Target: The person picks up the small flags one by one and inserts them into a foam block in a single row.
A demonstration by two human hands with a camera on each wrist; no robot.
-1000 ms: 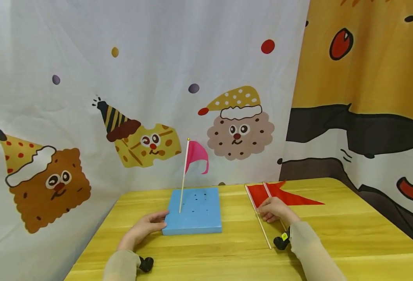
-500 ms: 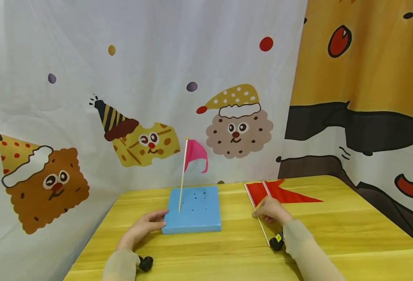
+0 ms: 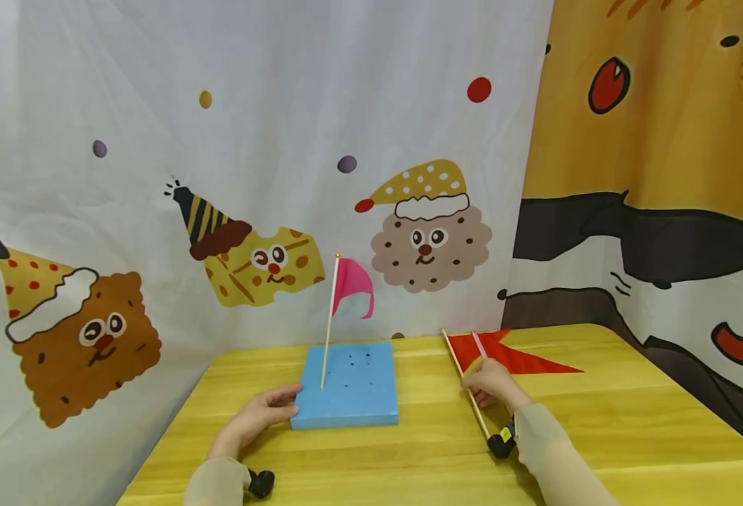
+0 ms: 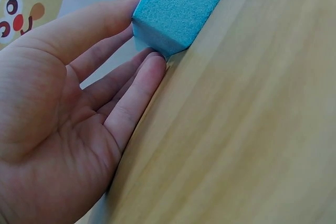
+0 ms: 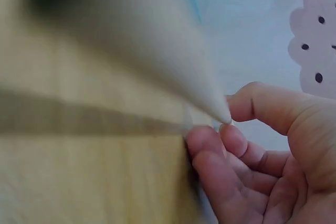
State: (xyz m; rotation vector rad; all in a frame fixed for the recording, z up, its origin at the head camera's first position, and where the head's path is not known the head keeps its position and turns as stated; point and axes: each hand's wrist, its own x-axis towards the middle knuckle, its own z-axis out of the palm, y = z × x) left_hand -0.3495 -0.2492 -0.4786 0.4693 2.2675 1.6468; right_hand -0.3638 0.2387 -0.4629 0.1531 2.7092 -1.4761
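Observation:
A pink flag (image 3: 352, 287) stands, slightly tilted, on its thin stick in a light blue foam block (image 3: 346, 404). The fingertips of my left hand (image 3: 254, 420) rest against the block's left side, with fairly straight fingers; the left wrist view has them at a blue corner (image 4: 178, 14). On the right, my right hand (image 3: 494, 383) pinches the wooden stick (image 3: 455, 356) of a red flag (image 3: 462, 344) between thumb and fingers. Another white-edged red flag (image 3: 529, 357) with a pointed tail lies under and beyond that hand. Up close, the stick (image 5: 173, 72) is blurred.
Several small holes (image 3: 352, 364) dot the block's top. A yellow wood-grain table (image 3: 346, 464) carries everything. Behind it hangs a white cloth backdrop (image 3: 270, 140) with cartoon biscuits, meeting an orange and dark printed cloth (image 3: 637, 161) at right.
My right hand has shifted to the left-hand stick and taken hold of it; its lower end now looks raised toward me. My left hand stays at the block. The head view tilts slightly.

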